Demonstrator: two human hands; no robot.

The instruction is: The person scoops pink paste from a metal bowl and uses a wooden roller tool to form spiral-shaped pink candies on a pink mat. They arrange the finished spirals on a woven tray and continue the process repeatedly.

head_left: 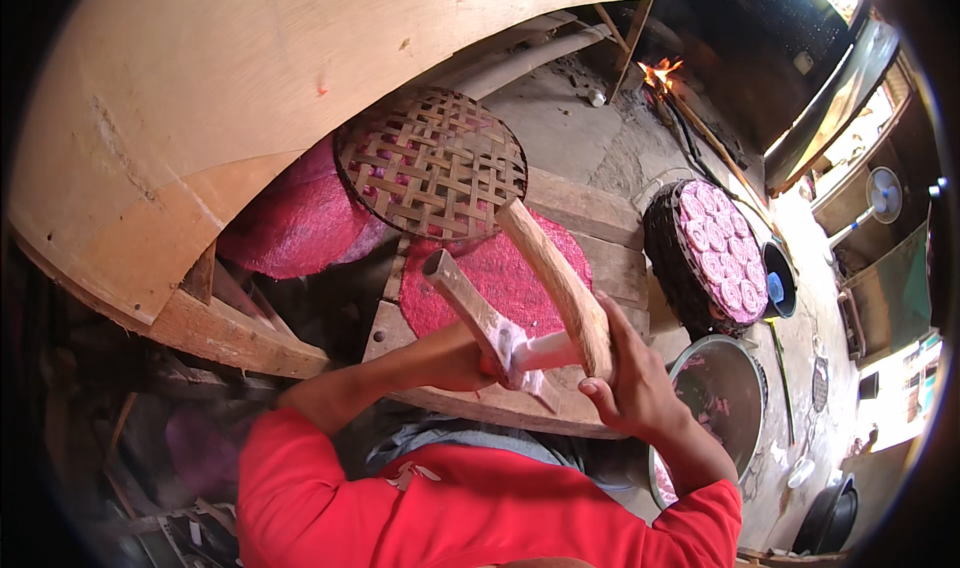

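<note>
A two-part wooden hand press is held in front of me above a plank bench [610,268]. My left hand [455,360] is closed around its lower wooden piece [468,306], which has pale dough smears; some of the fingers are hidden behind the wood. A whitish cylinder [548,351] joins that piece to a thick wooden bar [552,278]. Against the bar's outer side my right hand [648,386] is gripping, its thumb at the near end. Under the press lies a round pink mat [425,298], and a round woven bamboo tray [440,173] overlaps its far edge.
More pink mats [295,228] hang at left, below a large wooden board [230,78]. On the right, pink noodle rounds [720,248] top a dark round stack. A metal basin [745,378] with pink contents stands by my right arm. A fire [660,73] burns at the back.
</note>
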